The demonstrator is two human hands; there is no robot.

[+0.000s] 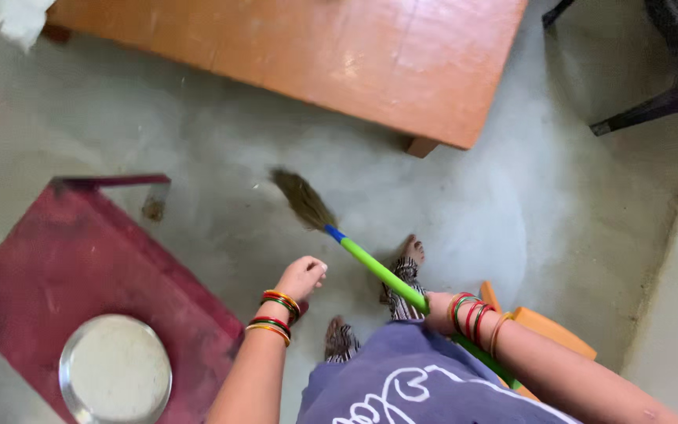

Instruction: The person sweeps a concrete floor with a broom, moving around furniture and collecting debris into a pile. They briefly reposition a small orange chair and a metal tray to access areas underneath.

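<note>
Now we sweep the grey concrete floor (512, 228): our right hand (438, 312) clamps the green-handled grass broom (355, 255), left hand (301, 276) loosely curled, empty; next we would draw the bristles toward our feet.

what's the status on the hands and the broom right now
Right hand gripping broom handle, bristles on floor. Left hand free, loosely curled. Red stool left, wooden table ahead of the bristles.

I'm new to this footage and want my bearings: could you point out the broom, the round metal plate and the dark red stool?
Green-handled grass broom (374, 267): head view, on the green handle.
Round metal plate (115, 369): head view, on its pale centre.
Dark red square stool (80, 251): head view, on its bare top.
</note>
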